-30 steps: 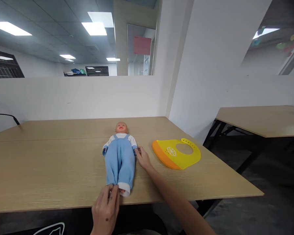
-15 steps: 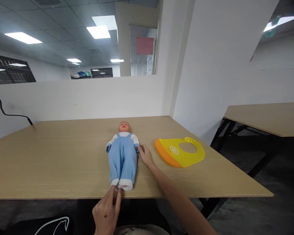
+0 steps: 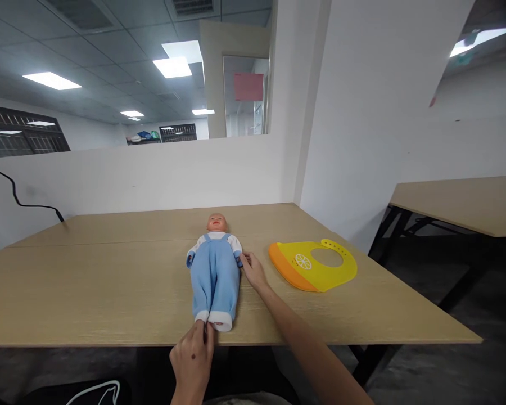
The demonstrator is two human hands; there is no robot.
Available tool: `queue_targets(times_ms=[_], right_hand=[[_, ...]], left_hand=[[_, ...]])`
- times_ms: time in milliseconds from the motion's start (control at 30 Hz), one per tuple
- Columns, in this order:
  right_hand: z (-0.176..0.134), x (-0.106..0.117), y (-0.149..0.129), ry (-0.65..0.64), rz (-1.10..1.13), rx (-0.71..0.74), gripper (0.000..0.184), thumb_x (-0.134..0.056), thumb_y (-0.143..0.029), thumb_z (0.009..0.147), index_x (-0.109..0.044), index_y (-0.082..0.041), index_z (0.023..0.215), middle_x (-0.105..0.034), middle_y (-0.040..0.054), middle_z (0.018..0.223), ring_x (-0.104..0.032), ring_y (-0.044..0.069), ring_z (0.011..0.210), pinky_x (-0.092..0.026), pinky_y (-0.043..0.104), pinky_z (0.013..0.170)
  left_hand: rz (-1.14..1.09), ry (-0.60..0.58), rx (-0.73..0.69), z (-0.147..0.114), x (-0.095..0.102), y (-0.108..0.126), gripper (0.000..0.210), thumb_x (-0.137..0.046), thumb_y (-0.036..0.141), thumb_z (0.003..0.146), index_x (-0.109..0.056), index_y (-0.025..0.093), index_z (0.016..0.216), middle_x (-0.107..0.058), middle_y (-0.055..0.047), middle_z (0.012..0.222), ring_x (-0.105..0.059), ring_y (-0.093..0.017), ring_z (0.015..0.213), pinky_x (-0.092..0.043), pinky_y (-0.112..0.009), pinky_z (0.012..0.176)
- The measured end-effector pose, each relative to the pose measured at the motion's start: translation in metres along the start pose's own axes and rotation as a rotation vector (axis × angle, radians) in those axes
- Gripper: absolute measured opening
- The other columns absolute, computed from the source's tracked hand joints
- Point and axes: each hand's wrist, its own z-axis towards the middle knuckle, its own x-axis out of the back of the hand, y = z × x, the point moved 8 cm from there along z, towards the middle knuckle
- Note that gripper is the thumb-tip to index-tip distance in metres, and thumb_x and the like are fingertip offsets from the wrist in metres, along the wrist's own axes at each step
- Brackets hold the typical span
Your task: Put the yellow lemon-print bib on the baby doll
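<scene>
– Left hand (image 3: 193, 357)?
– At a white trouser cuff (image 3: 201, 315) of the doll (image 3: 215, 270); can't tell if pinching. Right hand (image 3: 254, 273) touches its sleeve (image 3: 235, 244), grip unclear. Hands apart.
– Doll?
– Face-up on the tabletop (image 3: 109, 287), yellow-orange bib (image 3: 314, 277) near right hand, head toward wall (image 3: 172, 180).

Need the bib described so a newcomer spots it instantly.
On the nearer wooden table, find the doll in blue overalls. Right of it, past the right hand, lies the bib: yellow, orange along one side, with a white citrus-slice print and neck hole. Its yellow sets it apart from the doll's blue.
</scene>
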Motion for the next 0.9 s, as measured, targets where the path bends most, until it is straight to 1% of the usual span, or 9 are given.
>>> queue_targets(times_ms=[233,467,733,833,900], right_hand=[[-0.008,0.003,-0.008,0.000,-0.092,-0.018,0.043,-0.046,-0.053,0.084,-0.055,-0.016,0.106,-0.066,0.0117,0.104,-0.063,0.021,0.093,-0.047,0.034,0.084],[-0.014,0.004,-0.009,-0.004,-0.131,-0.013,0.045,-0.046,-0.053,0.083,-0.054,-0.018,0.110,-0.066,0.0103,0.103,-0.063,0.022,0.092,-0.047,0.035,0.084],[-0.013,0.003,-0.004,-0.013,-0.143,-0.033,0.047,-0.044,-0.054,0.084,-0.053,-0.017,0.112,-0.064,0.0108,0.106,-0.062,0.021,0.096,-0.046,0.034,0.086],[-0.013,0.003,-0.001,-0.012,-0.089,-0.030,0.046,-0.046,-0.053,0.084,-0.052,-0.017,0.111,-0.063,0.0116,0.109,-0.062,0.021,0.096,-0.047,0.034,0.086],[-0.012,0.005,0.001,0.017,-0.020,-0.045,0.042,-0.048,-0.050,0.083,-0.052,-0.016,0.108,-0.063,0.0126,0.110,-0.063,0.021,0.096,-0.048,0.034,0.086]], left_hand=[[-0.063,-0.004,0.001,-0.003,-0.005,0.004,0.022,-0.048,0.025,0.088,-0.059,0.020,0.069,-0.063,0.003,0.053,-0.060,-0.014,0.045,-0.029,-0.024,0.043],[-0.132,0.121,-0.031,-0.011,-0.001,0.013,0.024,-0.047,0.021,0.088,-0.056,0.020,0.065,-0.056,0.003,0.047,-0.056,-0.013,0.041,-0.031,-0.024,0.044],[-0.184,0.103,0.012,-0.007,0.001,0.010,0.029,-0.050,0.020,0.085,-0.051,0.020,0.055,-0.054,0.003,0.044,-0.053,-0.012,0.040,-0.030,-0.024,0.044],[-0.160,0.055,0.058,-0.001,0.001,0.008,0.025,-0.052,0.022,0.082,-0.052,0.021,0.057,-0.057,0.003,0.046,-0.056,-0.014,0.041,-0.028,-0.024,0.043],[-0.135,0.015,0.090,0.001,0.001,0.007,0.020,-0.055,0.025,0.079,-0.053,0.021,0.059,-0.059,0.004,0.047,-0.057,-0.015,0.041,-0.028,-0.025,0.042]])
